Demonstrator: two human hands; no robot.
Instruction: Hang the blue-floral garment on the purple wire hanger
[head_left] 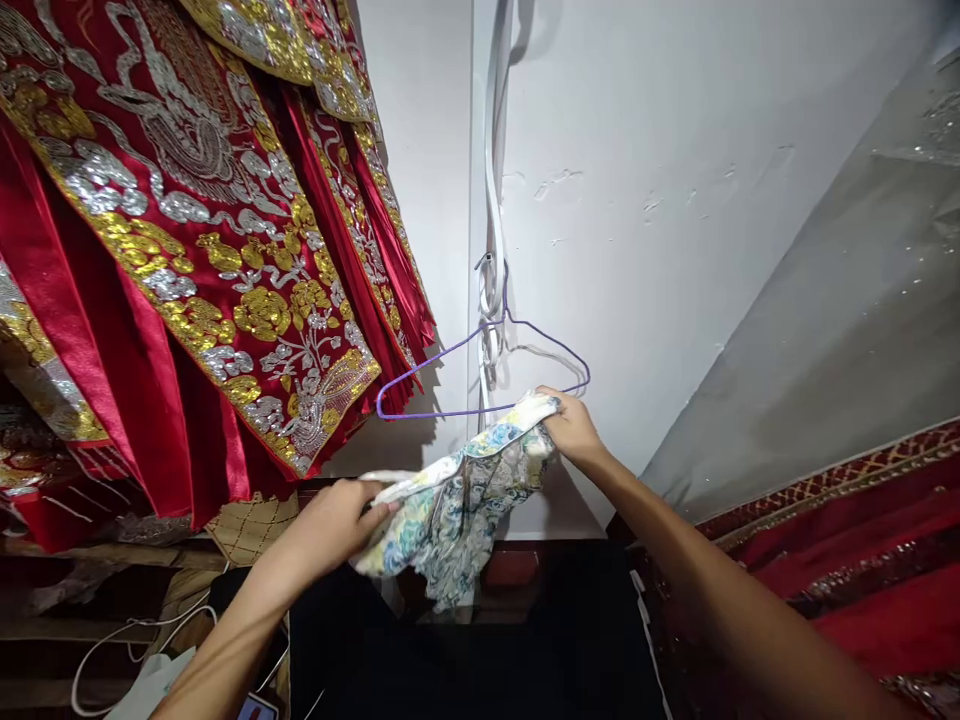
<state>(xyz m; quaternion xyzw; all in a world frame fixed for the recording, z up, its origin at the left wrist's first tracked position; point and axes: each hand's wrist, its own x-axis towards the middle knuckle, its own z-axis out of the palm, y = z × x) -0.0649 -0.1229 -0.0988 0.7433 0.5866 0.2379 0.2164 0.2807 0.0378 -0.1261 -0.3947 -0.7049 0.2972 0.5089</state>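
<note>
Floral cloth, purple hanger, red and gold robes

The cloth [450, 510] is white with blue, green and yellow flowers. The hanger [480, 375] is purple wire, against a white wall [675, 200]. The robes [187, 250] are bright red satin, thick with gold and silver embroidered blossoms and scrolls. The fabric [862, 540] at right is red with a gold lattice border.

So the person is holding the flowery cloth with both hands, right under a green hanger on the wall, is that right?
Not quite: the hanger is purple, not green, as the head view shows. The rest holds: the left hand and right hand both grip the flowery cloth just below it, by the wall.
</note>
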